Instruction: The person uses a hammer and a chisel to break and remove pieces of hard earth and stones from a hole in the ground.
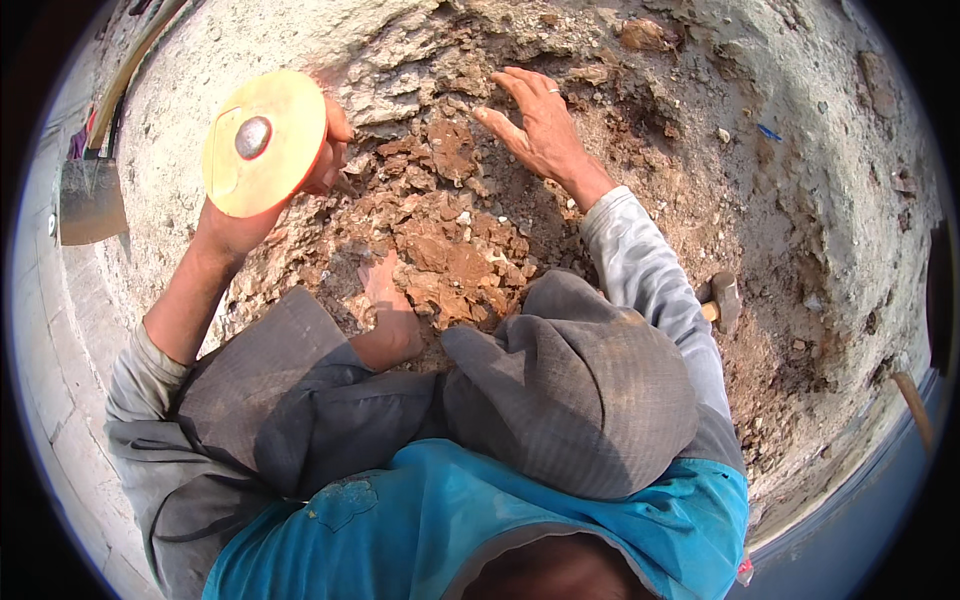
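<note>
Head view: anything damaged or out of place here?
Yes. The ground is broken into loose reddish-brown chunks under both hands. The left hand grips a chisel with a round yellow guard; the right hand lies flat on rubble. A hammer lies loose beside the right sleeve.

Rubble-strewn ground (800,150) bears broken reddish clods (450,250), a hammer (722,300) and a shovel (90,200).

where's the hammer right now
In the head view the hammer lies on the rubble at the person's right, just beyond the right sleeve, untouched by either hand.
</note>
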Motion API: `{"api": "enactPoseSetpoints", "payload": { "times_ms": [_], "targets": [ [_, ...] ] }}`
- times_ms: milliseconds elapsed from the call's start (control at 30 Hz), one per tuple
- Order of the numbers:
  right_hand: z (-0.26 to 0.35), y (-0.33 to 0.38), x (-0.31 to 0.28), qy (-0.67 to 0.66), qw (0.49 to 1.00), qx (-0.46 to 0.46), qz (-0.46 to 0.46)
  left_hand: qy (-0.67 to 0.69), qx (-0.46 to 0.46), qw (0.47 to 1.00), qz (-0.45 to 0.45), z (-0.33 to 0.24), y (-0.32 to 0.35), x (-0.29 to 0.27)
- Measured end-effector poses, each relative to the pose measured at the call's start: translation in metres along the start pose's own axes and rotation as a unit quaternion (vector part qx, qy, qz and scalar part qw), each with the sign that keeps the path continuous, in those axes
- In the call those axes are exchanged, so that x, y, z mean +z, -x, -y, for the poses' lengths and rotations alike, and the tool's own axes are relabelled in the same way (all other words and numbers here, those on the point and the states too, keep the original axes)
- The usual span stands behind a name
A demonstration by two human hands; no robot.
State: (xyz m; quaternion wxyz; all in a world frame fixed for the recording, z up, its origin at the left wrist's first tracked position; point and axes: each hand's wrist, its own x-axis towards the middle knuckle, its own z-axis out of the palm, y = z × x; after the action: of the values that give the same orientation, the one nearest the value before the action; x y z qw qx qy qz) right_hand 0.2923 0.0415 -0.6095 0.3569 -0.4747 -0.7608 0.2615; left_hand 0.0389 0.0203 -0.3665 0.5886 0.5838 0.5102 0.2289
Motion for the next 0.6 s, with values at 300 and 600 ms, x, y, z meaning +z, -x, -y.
{"api": "enactPoseSetpoints", "payload": {
  "times_ms": [300, 600],
  "targets": [
    [0.085, 0.063, 0.055, -0.162, 0.951, -0.11, 0.239, 0.05, 0.009, 0.998, -0.037, -0.012, -0.016, 0.007],
    [0.017, 0.011, -0.075, -0.049, 0.994, -0.033, 0.09, 0.057, 0.068, 0.996, 0.018, -0.017, -0.061, 0.038]
  ]
}}
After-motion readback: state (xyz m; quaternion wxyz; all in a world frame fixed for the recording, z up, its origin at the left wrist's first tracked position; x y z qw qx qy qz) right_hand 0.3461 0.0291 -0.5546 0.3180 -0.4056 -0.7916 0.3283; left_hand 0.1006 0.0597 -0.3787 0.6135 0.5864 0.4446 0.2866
